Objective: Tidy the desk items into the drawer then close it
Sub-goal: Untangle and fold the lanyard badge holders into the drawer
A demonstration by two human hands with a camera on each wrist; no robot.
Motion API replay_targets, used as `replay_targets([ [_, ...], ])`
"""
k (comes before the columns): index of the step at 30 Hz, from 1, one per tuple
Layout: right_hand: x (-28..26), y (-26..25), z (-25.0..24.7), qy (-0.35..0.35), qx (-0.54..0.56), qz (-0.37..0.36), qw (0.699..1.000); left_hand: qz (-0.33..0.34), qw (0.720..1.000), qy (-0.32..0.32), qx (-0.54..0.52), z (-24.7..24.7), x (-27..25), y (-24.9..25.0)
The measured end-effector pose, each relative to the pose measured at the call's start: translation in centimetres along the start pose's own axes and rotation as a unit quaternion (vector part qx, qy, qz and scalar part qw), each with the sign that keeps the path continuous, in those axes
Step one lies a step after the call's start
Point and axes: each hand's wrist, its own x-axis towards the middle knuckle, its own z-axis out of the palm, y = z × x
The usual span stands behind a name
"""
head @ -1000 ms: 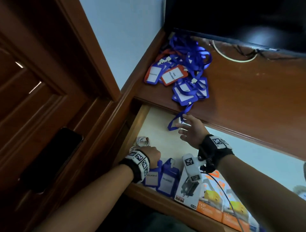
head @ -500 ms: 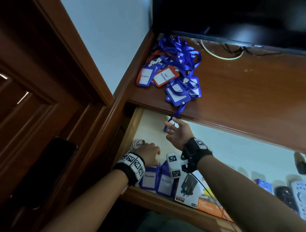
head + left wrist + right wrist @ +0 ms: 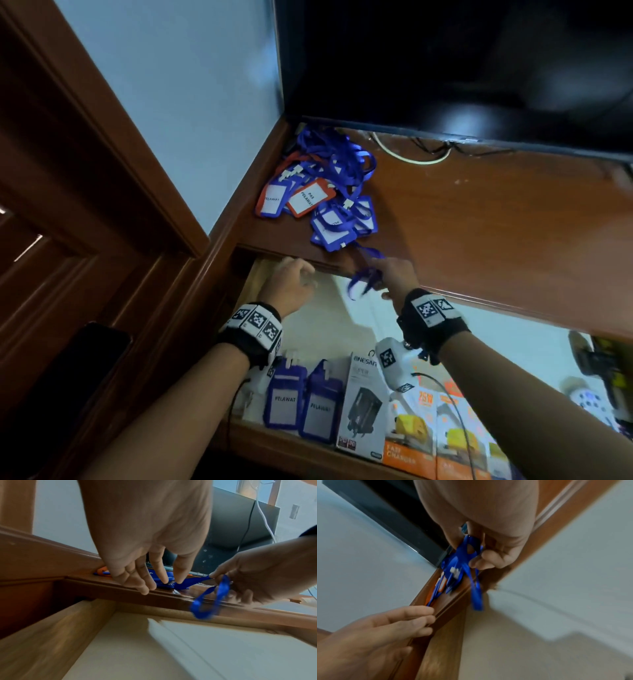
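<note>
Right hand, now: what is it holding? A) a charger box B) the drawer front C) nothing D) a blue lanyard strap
D: the right hand pinches the blue lanyard strap at the desk edge, its loop hanging over the open drawer; the left hand holds nothing.

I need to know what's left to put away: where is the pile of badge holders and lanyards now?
In the head view the pile of badge holders lies on the desk's far left corner, by the wall, under the monitor.
</note>
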Motion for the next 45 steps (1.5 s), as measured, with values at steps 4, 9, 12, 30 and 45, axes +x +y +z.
replay_targets([
  [4, 1.6, -0.8, -3.5, 0.076, -0.159, -0.058, 0.983, 0.036, 0.999, 0.023, 0.013, -0.3, 3.2, 2.1],
  [9, 3.0, 1.0, -4.5, 0.045, -0.281, -0.08, 0.955, 0.035, 0.994, -0.027, 0.102, 0.4, 6.7, 5.0],
  [12, 2.9, 1.9, -4.4, 0.054, -0.327, -0.077, 0.94, 0.036, 0.986, -0.02, 0.159, 0.9, 7.4, 5.6],
  [30, 2.8, 2.3, -4.2, 0.077, -0.394, -0.1, 0.91, 0.034, 0.965, 0.26, 0.006, -6.8, 6.3, 5.0],
  [45, -7.6, -0.3, -6.0, -0.103, 0.069, -0.215, 0.969, 0.034, 0.945, 0.152, -0.287, -2.3, -2.8, 11.9],
])
